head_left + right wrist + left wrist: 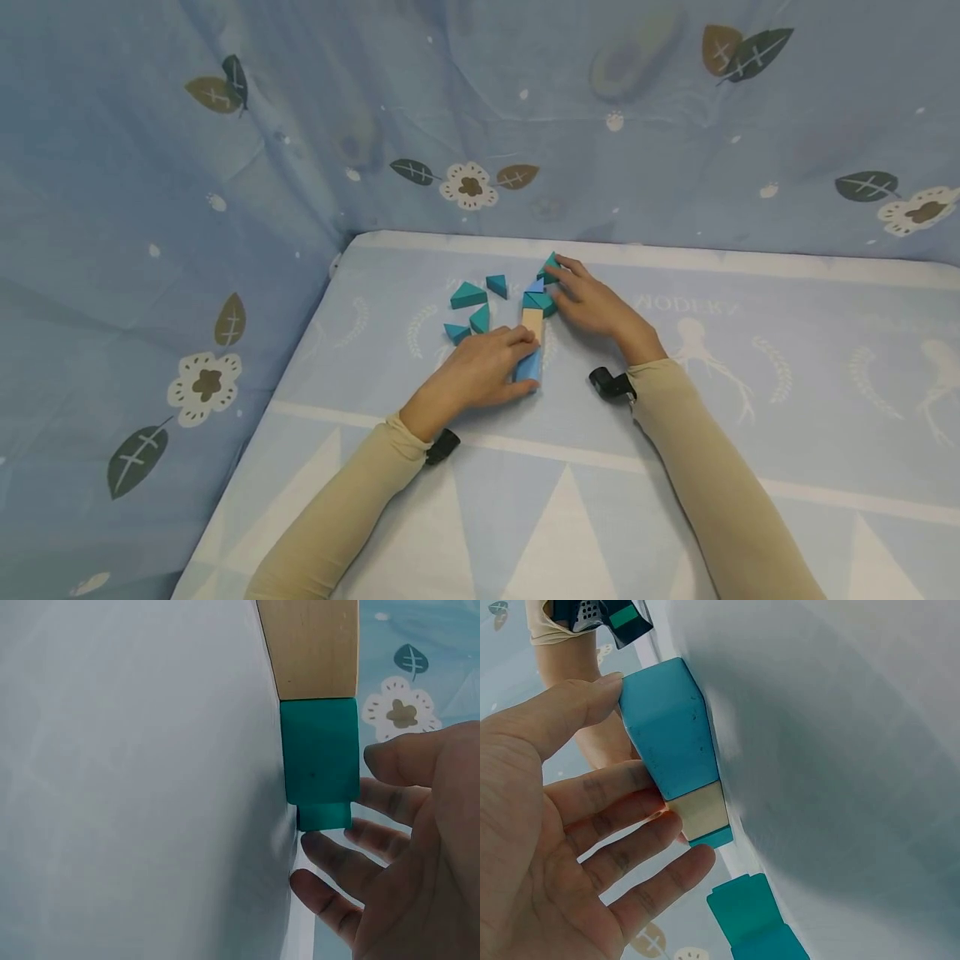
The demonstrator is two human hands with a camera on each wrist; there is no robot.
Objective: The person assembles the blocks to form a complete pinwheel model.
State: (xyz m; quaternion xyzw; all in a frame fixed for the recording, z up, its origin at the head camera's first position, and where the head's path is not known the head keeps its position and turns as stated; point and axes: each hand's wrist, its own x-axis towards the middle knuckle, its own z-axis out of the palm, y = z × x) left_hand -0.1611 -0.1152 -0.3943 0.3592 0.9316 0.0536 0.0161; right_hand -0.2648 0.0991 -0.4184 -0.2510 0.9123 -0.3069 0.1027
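A row of blocks runs away from me in the head view. Nearest is a blue block [528, 368], pinched by my left hand [480, 368], its thumb at the near end and fingertips over the top. Beyond lies a natural wood block [532, 320], then teal triangular blocks [529, 301] and a small light-blue triangular block [537, 286]. My right hand [597, 305] touches the far teal triangular block [552, 264] with loosely bent fingertips, its thumb beside the nearer teal pieces. In the right wrist view, the thumb stands just off a teal block [321, 750].
Left of the row lie several loose teal triangular blocks [468, 295]. The table [750, 433] has a pale blue and white patterned cover. A patterned blue cloth [465, 100] hangs behind it and at the left.
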